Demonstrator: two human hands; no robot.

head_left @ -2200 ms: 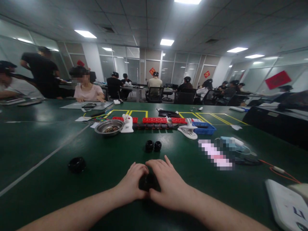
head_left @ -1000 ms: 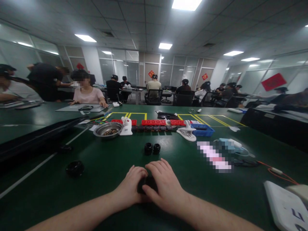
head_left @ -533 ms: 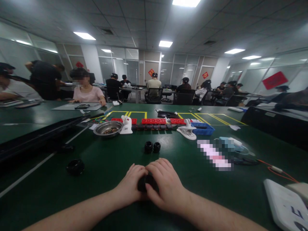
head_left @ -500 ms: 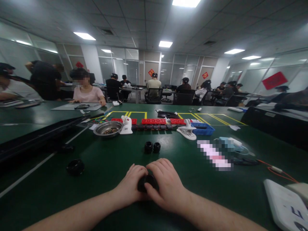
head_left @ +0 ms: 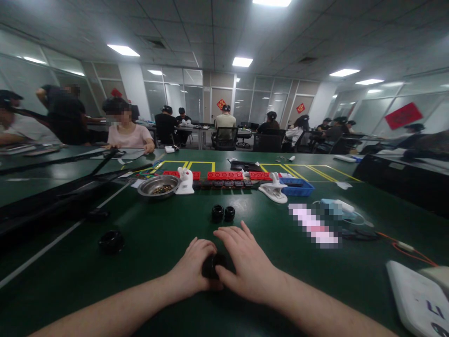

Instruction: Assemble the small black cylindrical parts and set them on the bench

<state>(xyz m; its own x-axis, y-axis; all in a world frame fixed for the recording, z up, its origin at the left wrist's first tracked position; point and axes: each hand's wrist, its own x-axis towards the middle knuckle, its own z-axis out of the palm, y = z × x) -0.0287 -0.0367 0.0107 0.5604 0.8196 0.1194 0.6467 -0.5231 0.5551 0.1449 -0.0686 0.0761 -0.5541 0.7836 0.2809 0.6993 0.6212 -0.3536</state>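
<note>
My left hand (head_left: 192,265) is closed around a black round part (head_left: 209,267) low over the green table, just in front of me. Fingers cover much of this part, so its full shape is hidden. On its right side is my right hand (head_left: 247,262), with the fingers stretched out and apart and the thumb at or very near the part. Two small glossy black round fittings (head_left: 217,213) stand side by side beyond my hands. A larger black round fitting (head_left: 111,241) lies off to the left.
Across the table are a metal bowl (head_left: 159,186) of small pieces, a row of red blocks (head_left: 224,175), two white clip stands (head_left: 184,181) and a blue tray (head_left: 298,187). Long black bars (head_left: 45,199) lie left; a white device (head_left: 417,299) is near right. A person (head_left: 128,133) sits opposite.
My right hand's fingers have lifted and opened away from the black round part. The left hand keeps its hold. At far left, a dark bar now reaches across by the person opposite.
</note>
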